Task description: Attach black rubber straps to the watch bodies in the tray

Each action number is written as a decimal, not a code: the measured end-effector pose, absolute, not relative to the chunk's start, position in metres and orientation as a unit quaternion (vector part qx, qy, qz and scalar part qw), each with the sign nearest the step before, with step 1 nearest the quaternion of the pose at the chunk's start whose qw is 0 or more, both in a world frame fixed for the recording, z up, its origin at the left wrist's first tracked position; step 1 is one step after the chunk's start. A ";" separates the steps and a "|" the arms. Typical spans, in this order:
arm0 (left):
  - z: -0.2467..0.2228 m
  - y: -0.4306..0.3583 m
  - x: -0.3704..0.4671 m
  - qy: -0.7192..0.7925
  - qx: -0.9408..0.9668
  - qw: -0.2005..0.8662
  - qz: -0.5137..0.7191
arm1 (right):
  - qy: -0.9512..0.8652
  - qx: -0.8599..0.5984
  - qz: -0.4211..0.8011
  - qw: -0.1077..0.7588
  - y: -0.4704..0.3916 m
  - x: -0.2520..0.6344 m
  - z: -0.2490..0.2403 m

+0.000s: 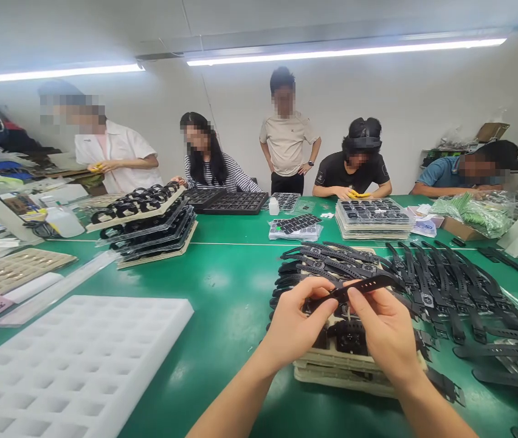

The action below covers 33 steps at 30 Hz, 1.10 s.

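Note:
Between my two hands is a black watch strap (pixel 371 285) with a row of small holes, held above a stack of beige trays (pixel 327 371). My left hand (pixel 302 319) is closed on its left part, thumb and fingers pinching. My right hand (pixel 384 325) grips the strap farther right, with the thumb on top. Whether a watch case is attached is hidden by my fingers. Just below lies a black smartwatch (pixel 349 337) in the top tray. More black-strapped watches (pixel 327 258) cover the tray's far side, and others (pixel 445 280) lie in rows to the right.
White foam tray (pixel 168 310) with square pockets at front left. Behind it, stacked trays (pixel 156 243) of watch parts lean unevenly. Toward the back are another tray stack (pixel 372 228), black trays (pixel 236 202) and a white bottle (pixel 273 205). Several people sit or stand across the green table (pixel 213 340).

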<state>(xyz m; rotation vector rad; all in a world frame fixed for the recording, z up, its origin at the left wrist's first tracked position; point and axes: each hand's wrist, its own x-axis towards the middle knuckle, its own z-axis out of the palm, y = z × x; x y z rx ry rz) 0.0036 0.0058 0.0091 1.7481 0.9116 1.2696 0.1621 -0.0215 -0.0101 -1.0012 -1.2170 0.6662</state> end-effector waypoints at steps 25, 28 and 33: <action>0.004 0.008 0.013 0.317 0.661 0.470 0.492 | -0.367 -0.349 0.498 0.704 -0.004 0.155 -0.014; 0.004 0.008 0.014 0.300 0.630 0.515 0.498 | -0.340 -0.342 0.520 0.705 -0.005 0.152 -0.011; 0.007 0.005 0.017 0.289 0.601 0.550 0.503 | -0.329 -0.346 0.545 0.689 -0.009 0.151 -0.004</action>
